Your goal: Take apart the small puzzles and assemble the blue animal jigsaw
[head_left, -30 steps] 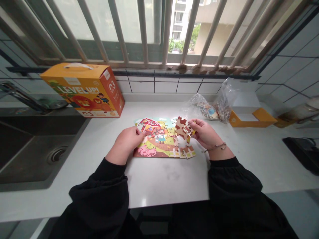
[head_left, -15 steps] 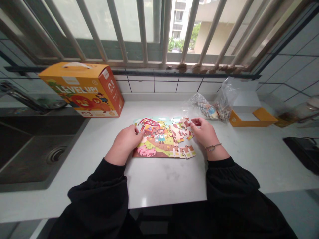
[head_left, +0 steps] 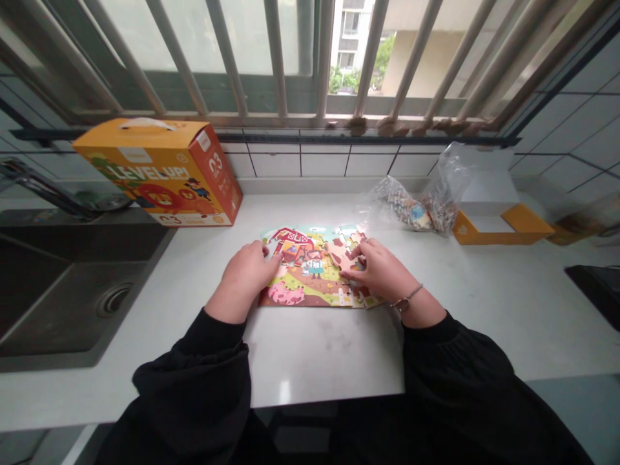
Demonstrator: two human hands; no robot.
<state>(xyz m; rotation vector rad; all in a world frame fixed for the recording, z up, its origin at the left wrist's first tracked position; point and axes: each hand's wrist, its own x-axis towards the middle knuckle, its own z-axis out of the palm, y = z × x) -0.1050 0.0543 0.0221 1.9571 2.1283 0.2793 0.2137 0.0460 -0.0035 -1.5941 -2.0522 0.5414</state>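
Observation:
A jigsaw puzzle [head_left: 314, 284] lies on the white countertop, showing a red barn, a farmer, a pink pig and a spotted cow. At its left edge rests my left hand [head_left: 247, 274], thumb on the picture and fingers curled at the border, holding it. My right hand [head_left: 380, 274] reaches over the right side, thumb and fingers closed around the joined cow pieces [head_left: 339, 254]. Part of the cow and of the white-fence pieces [head_left: 343, 297] is hidden under that hand. Some seams on the right side look uneven.
An orange-and-red carton [head_left: 165, 174] stands at the back left beside a dark sink [head_left: 58, 303]. At the back right, clear plastic bags of puzzle pieces [head_left: 414, 210] lie next to an open yellow box [head_left: 504, 232]. A black object [head_left: 595, 294] sits far right.
My right hand has moved left from the puzzle's right edge onto the cow pieces, covering more of them and part of the fence. My left hand has stayed at the left edge.

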